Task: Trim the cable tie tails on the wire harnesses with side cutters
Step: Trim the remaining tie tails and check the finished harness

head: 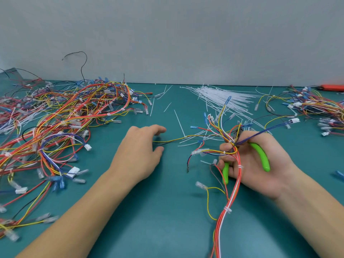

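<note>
My right hand (258,164) grips green-handled side cutters (260,155), with the jaws hidden among wires near the fingertips. A wire harness (232,187) of red, white, yellow and blue wires runs through the same hand and down toward the near edge, bound by white cable ties (227,209). One yellow-and-black branch (186,137) of it stretches left to my left hand (141,151). That hand pinches the branch's end between thumb and fingers just above the green mat.
A large heap of harnesses (55,127) covers the left of the green mat (158,211). A fan of loose white cable ties (223,99) lies at the back centre, a smaller harness heap (316,108) at the right, an orange tool (333,87) behind it.
</note>
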Motion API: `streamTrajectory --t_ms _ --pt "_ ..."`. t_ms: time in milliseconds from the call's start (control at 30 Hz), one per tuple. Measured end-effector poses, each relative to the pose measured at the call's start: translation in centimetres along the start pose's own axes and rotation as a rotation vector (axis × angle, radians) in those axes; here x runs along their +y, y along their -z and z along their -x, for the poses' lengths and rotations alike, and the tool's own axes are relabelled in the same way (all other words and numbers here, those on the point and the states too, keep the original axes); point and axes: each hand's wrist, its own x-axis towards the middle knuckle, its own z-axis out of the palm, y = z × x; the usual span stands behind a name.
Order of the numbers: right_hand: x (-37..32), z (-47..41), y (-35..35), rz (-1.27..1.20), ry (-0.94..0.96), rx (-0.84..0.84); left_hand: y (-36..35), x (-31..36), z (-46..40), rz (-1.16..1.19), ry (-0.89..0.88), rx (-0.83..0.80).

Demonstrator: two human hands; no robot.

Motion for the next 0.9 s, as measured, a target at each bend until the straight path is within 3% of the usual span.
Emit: streamTrajectory --t_ms 367,467,633,733,833,900 --pt "-1.7 0.2 0.5 0.235 0.065 0.205 0.8 0.5 0.0 0.025 0.154 -0.075" --pt "-2.3 0.5 0.7 0.273 0.122 0.329 0.9 0.6 0.0 0.011 0.172 -0.069" --pt "-3.9 1.0 1.6 0.030 0.459 0.679 1.0 0.6 0.0 -0.129 0.173 -0.076" --pt "-4.5 1.8 1.3 -0.014 0.651 0.717 0.9 0.3 0.0 -0.232 0.139 0.004" --pt "-4.1 2.0 0.5 0.126 0.851 0.709 -0.1 1.1 -0.2 -0.267 0.034 0.100" --pt "-3.4 2.2 -0.6 0.325 1.038 0.720 -1.4 2.2 -0.7 -0.181 -0.013 0.074"
